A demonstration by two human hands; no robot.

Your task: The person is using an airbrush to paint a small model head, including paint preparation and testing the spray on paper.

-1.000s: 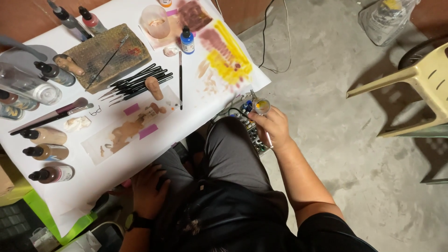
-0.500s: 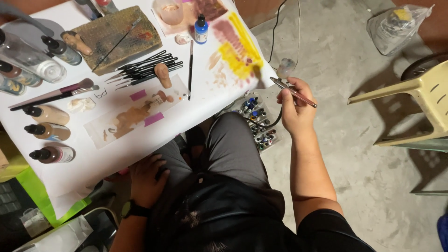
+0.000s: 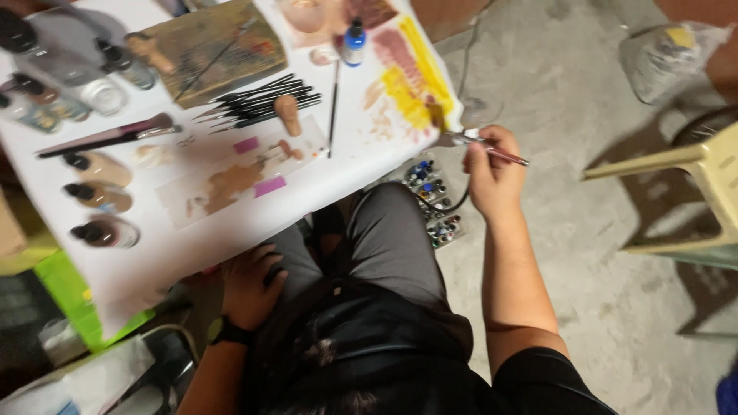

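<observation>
My right hand (image 3: 490, 175) grips a slim metal airbrush (image 3: 483, 144) by its body, its tip pointing left at the corner of the white paper-covered table (image 3: 338, 180); a dark hose (image 3: 453, 201) loops down from it. My left hand (image 3: 250, 283), with a dark watch on the wrist, rests flat on my left thigh under the table edge and holds nothing. Just left of the airbrush tip lie yellow and brown paint smears (image 3: 411, 81) on the paper.
On the table lie a row of black brushes (image 3: 257, 104), a stained wooden board (image 3: 207, 50), brown bottles (image 3: 96, 200) and a blue-capped bottle (image 3: 353, 42). A rack of small paint pots (image 3: 433, 201) sits on the concrete floor. A cream plastic chair (image 3: 692, 192) stands right.
My right hand has risen from the paint pots on the floor to the table corner with the airbrush. The view has swung closer over the table. My left hand stays on my thigh.
</observation>
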